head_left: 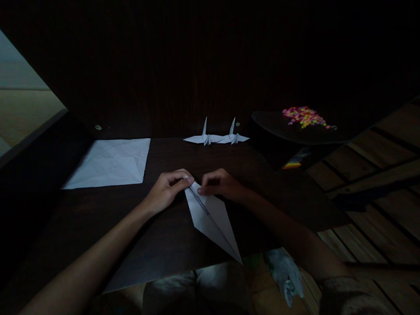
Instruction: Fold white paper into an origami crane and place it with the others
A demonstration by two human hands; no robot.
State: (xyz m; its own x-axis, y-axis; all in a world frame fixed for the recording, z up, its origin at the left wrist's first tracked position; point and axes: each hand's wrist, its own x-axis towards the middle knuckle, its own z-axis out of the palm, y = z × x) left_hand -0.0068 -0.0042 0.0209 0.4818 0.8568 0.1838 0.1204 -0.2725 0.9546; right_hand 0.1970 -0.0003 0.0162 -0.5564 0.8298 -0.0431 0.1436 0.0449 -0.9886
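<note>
A white sheet of paper folded into a long kite shape (214, 222) lies at a slant on the dark desk, its lower point reaching the front edge. My left hand (169, 187) pinches its upper left corner between thumb and fingers. On the upper right side of the same paper, my right hand (220, 182) has its thumb and curled fingers closed on the edge. A crease or slit runs down the paper's middle from the top. Behind the hands stand two white origami cranes (206, 139) (234, 138), side by side with wings touching.
To the left, a creased white sheet (109, 162) lies flat on the desk (147, 248). A dark corner shelf (271, 122) at the right bears a pile of small colourful pieces (305, 117). Below are a plastic bag (286, 275) and wooden slats (379, 215).
</note>
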